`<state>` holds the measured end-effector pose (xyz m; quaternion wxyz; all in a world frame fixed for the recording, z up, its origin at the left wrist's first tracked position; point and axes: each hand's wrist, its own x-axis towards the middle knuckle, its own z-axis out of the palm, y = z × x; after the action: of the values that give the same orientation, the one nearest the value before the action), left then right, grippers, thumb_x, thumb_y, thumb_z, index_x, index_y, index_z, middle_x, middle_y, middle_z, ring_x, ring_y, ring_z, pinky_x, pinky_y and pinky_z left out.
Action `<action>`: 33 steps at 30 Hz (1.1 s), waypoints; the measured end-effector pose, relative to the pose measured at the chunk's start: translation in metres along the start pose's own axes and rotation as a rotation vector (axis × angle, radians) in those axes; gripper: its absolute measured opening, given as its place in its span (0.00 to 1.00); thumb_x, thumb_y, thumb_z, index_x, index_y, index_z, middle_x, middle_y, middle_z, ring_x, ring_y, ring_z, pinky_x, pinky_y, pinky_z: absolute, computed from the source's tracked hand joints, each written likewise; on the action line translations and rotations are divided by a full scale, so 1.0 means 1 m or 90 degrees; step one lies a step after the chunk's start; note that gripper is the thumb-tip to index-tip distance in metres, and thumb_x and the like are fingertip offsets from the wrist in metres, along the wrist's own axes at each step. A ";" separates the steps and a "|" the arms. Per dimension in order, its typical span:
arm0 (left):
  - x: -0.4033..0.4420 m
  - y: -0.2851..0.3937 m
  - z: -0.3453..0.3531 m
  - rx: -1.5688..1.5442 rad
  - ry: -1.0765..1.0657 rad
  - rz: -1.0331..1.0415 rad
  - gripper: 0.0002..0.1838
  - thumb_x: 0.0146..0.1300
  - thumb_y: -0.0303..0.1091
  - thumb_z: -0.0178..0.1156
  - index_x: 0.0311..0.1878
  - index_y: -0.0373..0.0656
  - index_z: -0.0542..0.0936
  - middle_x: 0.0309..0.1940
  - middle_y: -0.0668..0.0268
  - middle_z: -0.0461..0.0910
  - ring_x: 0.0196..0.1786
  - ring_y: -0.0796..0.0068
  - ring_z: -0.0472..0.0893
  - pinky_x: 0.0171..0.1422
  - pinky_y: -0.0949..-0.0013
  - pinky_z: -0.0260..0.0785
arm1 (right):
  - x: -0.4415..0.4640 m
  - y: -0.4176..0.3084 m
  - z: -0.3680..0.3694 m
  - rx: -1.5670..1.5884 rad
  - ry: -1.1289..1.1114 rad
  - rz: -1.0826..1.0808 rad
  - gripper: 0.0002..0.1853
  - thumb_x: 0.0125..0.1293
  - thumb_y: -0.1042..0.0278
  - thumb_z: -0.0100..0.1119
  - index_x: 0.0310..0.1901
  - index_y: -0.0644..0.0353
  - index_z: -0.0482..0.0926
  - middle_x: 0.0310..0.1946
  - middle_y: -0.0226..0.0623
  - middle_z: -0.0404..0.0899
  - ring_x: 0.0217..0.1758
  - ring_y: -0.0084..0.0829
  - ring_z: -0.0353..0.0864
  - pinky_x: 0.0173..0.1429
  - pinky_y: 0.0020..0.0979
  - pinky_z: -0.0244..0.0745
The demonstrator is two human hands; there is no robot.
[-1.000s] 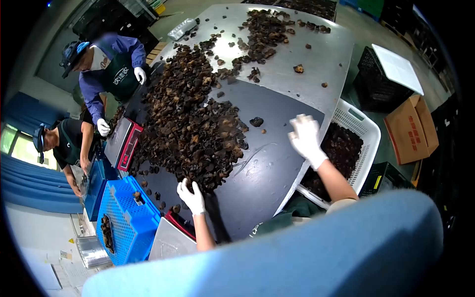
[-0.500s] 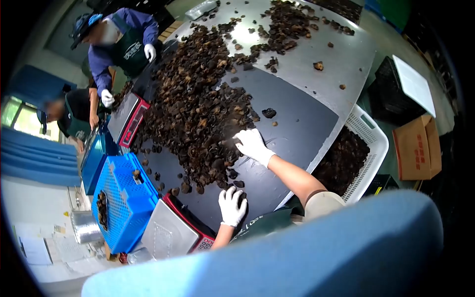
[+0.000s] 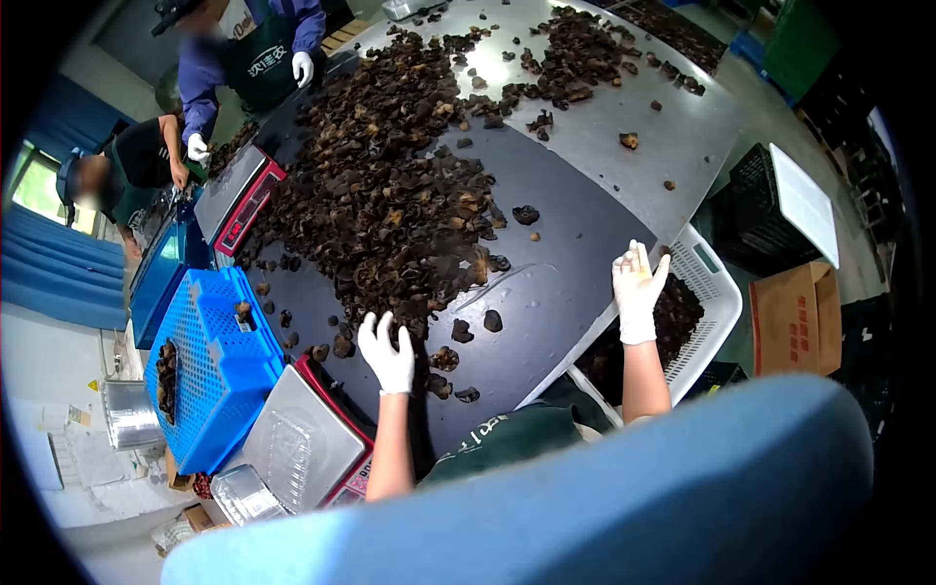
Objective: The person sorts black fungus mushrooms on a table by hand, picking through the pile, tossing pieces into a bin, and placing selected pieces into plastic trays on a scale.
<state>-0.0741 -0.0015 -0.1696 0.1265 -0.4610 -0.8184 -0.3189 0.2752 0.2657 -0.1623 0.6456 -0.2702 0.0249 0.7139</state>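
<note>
My left hand [image 3: 387, 353], in a white glove, is at the near edge of a big heap of dark brown dried pieces [image 3: 390, 195], fingers apart, with nothing visible in it. Several loose pieces lie just to its right on the dark sheet. At the table's right edge my right hand [image 3: 639, 285], also gloved in white, is raised with its palm up and fingers spread. It is above the side of a white basket [image 3: 726, 302] that holds more dark pieces.
Two red-rimmed scales [image 3: 302, 439] stand along the left side, near a blue perforated crate [image 3: 219, 361]. Two co-workers stand at the upper left. On the right are a black crate [image 3: 751, 210] and a cardboard box [image 3: 798, 317].
My right hand has moved from the heap to the basket side. My left hand has shifted left and up to the heap's near edge and opened. More loose pieces show near it.
</note>
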 end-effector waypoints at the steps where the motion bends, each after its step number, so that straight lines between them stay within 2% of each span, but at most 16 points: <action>1: 0.007 -0.006 0.008 0.046 -0.001 0.007 0.24 0.57 0.37 0.67 0.58 0.46 0.78 0.65 0.49 0.68 0.65 0.44 0.67 0.70 0.48 0.60 | -0.002 0.003 -0.001 -0.064 -0.038 -0.002 0.17 0.73 0.52 0.52 0.50 0.58 0.77 0.40 0.34 0.80 0.37 0.25 0.76 0.45 0.29 0.74; 4: 0.001 -0.008 0.026 0.128 -0.162 -0.028 0.26 0.60 0.50 0.63 0.59 0.51 0.79 0.70 0.49 0.63 0.70 0.37 0.60 0.73 0.40 0.51 | -0.017 0.043 0.001 -0.441 -0.138 -0.057 0.16 0.72 0.61 0.54 0.54 0.63 0.78 0.43 0.37 0.83 0.37 0.24 0.79 0.42 0.22 0.73; 7: -0.014 0.011 0.019 0.139 -0.257 0.052 0.21 0.59 0.49 0.63 0.50 0.48 0.81 0.65 0.54 0.69 0.72 0.40 0.59 0.74 0.37 0.48 | -0.044 0.101 0.019 -0.820 -0.388 -0.136 0.12 0.67 0.75 0.58 0.51 0.62 0.82 0.48 0.34 0.84 0.48 0.23 0.81 0.58 0.25 0.75; 8: -0.023 0.013 0.014 0.114 -0.277 0.067 0.19 0.59 0.48 0.63 0.49 0.47 0.81 0.65 0.54 0.69 0.72 0.41 0.59 0.74 0.37 0.48 | -0.054 0.120 0.027 -0.859 -0.440 -0.104 0.12 0.66 0.73 0.59 0.50 0.59 0.83 0.49 0.35 0.84 0.48 0.27 0.83 0.57 0.28 0.76; 9: -0.031 0.016 0.008 0.088 -0.296 0.081 0.18 0.60 0.47 0.63 0.48 0.47 0.81 0.65 0.54 0.69 0.72 0.41 0.59 0.74 0.38 0.49 | -0.052 0.142 0.028 -0.965 -0.571 -0.241 0.13 0.62 0.71 0.62 0.49 0.58 0.83 0.49 0.41 0.84 0.50 0.34 0.83 0.57 0.32 0.76; 10: -0.039 0.025 -0.003 0.070 -0.301 0.078 0.16 0.60 0.45 0.62 0.48 0.47 0.81 0.65 0.54 0.69 0.72 0.41 0.59 0.74 0.38 0.50 | -0.058 0.159 0.039 -0.978 -0.601 -0.157 0.16 0.60 0.66 0.63 0.50 0.58 0.83 0.50 0.43 0.83 0.53 0.40 0.81 0.59 0.36 0.75; 11: -0.051 0.025 -0.007 0.059 -0.285 0.075 0.18 0.60 0.43 0.63 0.51 0.46 0.80 0.66 0.53 0.68 0.72 0.41 0.58 0.74 0.39 0.50 | -0.056 0.179 0.030 -1.095 -0.697 -0.348 0.23 0.62 0.58 0.61 0.57 0.57 0.79 0.59 0.44 0.78 0.64 0.45 0.73 0.68 0.46 0.66; 13: -0.070 0.032 -0.020 0.033 -0.254 0.038 0.23 0.59 0.42 0.63 0.57 0.47 0.77 0.68 0.51 0.66 0.72 0.40 0.58 0.73 0.39 0.50 | -0.075 0.210 0.025 -1.345 -0.717 -0.479 0.32 0.62 0.49 0.59 0.66 0.54 0.72 0.69 0.47 0.66 0.72 0.54 0.61 0.74 0.59 0.51; 15: -0.091 0.029 -0.031 0.078 -0.257 0.009 0.33 0.59 0.42 0.65 0.68 0.49 0.71 0.71 0.44 0.59 0.72 0.37 0.57 0.73 0.40 0.51 | -0.096 0.224 0.020 -1.393 -0.813 -0.465 0.37 0.61 0.45 0.59 0.70 0.52 0.66 0.74 0.50 0.56 0.75 0.62 0.51 0.75 0.66 0.41; 21: -0.133 0.035 -0.048 -0.063 -0.175 -0.115 0.36 0.58 0.37 0.67 0.69 0.43 0.68 0.71 0.38 0.56 0.71 0.37 0.59 0.74 0.46 0.54 | -0.157 0.193 -0.016 -1.236 -1.171 -0.254 0.31 0.64 0.44 0.56 0.65 0.52 0.73 0.70 0.45 0.64 0.72 0.57 0.58 0.76 0.61 0.44; 23: -0.137 0.040 -0.053 -0.079 -0.171 -0.142 0.36 0.57 0.36 0.68 0.69 0.42 0.68 0.71 0.38 0.56 0.71 0.38 0.60 0.75 0.49 0.54 | -0.154 0.184 -0.013 -1.089 -1.157 -0.322 0.21 0.62 0.53 0.60 0.56 0.49 0.80 0.64 0.42 0.72 0.66 0.52 0.66 0.71 0.54 0.56; 25: -0.139 0.043 -0.054 -0.116 -0.180 -0.176 0.35 0.58 0.35 0.67 0.69 0.42 0.68 0.71 0.39 0.56 0.72 0.39 0.60 0.75 0.49 0.54 | -0.129 0.181 0.016 -1.124 -1.076 -0.142 0.19 0.59 0.59 0.63 0.53 0.50 0.81 0.60 0.42 0.74 0.64 0.46 0.69 0.68 0.48 0.61; 27: -0.136 0.048 -0.056 -0.132 -0.169 -0.221 0.33 0.59 0.34 0.66 0.68 0.40 0.68 0.71 0.41 0.56 0.71 0.41 0.60 0.74 0.50 0.54 | -0.082 0.183 0.024 -1.178 -0.952 -0.267 0.20 0.59 0.59 0.63 0.54 0.50 0.80 0.61 0.38 0.73 0.62 0.41 0.70 0.65 0.44 0.62; 29: -0.133 0.043 -0.051 -0.158 -0.120 -0.249 0.32 0.60 0.33 0.64 0.67 0.39 0.68 0.69 0.42 0.57 0.70 0.41 0.61 0.74 0.51 0.55 | -0.063 0.183 0.037 -1.252 -0.781 -0.576 0.25 0.56 0.61 0.65 0.58 0.50 0.77 0.60 0.40 0.72 0.60 0.42 0.71 0.63 0.43 0.64; 32: -0.122 0.028 -0.048 -0.136 -0.080 -0.270 0.28 0.63 0.33 0.61 0.66 0.39 0.69 0.68 0.45 0.59 0.70 0.45 0.63 0.74 0.53 0.56 | -0.026 0.191 0.023 -1.331 -0.755 -0.524 0.28 0.55 0.62 0.67 0.60 0.50 0.74 0.58 0.41 0.73 0.59 0.42 0.72 0.61 0.42 0.66; 33: -0.116 0.023 -0.048 -0.125 -0.065 -0.269 0.28 0.64 0.34 0.61 0.66 0.39 0.69 0.68 0.46 0.59 0.70 0.47 0.63 0.74 0.54 0.56 | -0.016 0.186 0.031 -1.322 -0.790 -0.440 0.24 0.57 0.62 0.66 0.57 0.52 0.77 0.51 0.42 0.79 0.51 0.43 0.79 0.56 0.42 0.72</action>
<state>0.0037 -0.1024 -0.1817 -0.0302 -0.3053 -0.8669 -0.3929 0.0906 0.2323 -0.1872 0.1851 -0.2617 -0.9264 0.1974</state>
